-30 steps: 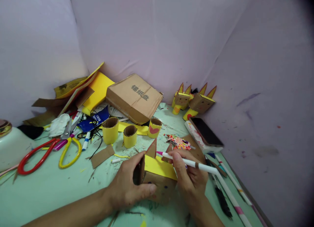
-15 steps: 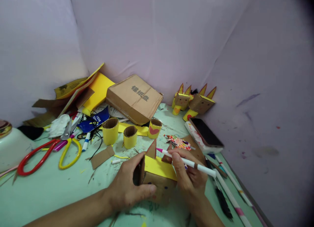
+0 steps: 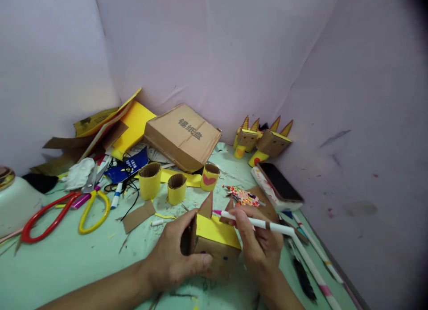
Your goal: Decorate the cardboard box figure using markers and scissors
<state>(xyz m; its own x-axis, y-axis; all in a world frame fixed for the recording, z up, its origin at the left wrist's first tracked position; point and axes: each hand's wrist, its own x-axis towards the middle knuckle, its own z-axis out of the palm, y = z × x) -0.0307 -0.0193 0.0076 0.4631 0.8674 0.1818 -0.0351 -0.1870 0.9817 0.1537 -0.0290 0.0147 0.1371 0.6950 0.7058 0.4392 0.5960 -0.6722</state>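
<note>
While the head view looks down on a cluttered green counter [image 3: 67, 261], the left hand [image 3: 174, 261] is wrapped around the near left corner of a small cardboard box [image 3: 216, 252], thumb laid along its front face and fingers curled over the open left end, so the hand is closed on the box. That box sits on the counter close to the person, between the two hands; it has a yellow paper top, two pointed brown cardboard ears at its far edge and small dark dots on its front. The right hand [image 3: 259, 245] presses against the box's right side and pinches a white marker [image 3: 257, 222], whose pink tip lies at the right-hand ear. Just behind the box stand three yellow paper-wrapped cardboard rolls [image 3: 150, 180], one bearing a red heart. Farther back a flat brown carton [image 3: 182, 136] leans against the pale wall beside sheets of yellow card [image 3: 133, 125]. On the left lie red-handled scissors [image 3: 47, 214] and yellow-handled scissors [image 3: 95, 207], near a crumpled white tissue [image 3: 78, 171]. At the back right corner stand two finished box figures [image 3: 264, 140] with striped pointed ears, and in front of them a dark phone [image 3: 279, 181] rests on a white packet. More pens lie along the right edge of the counter.
</note>
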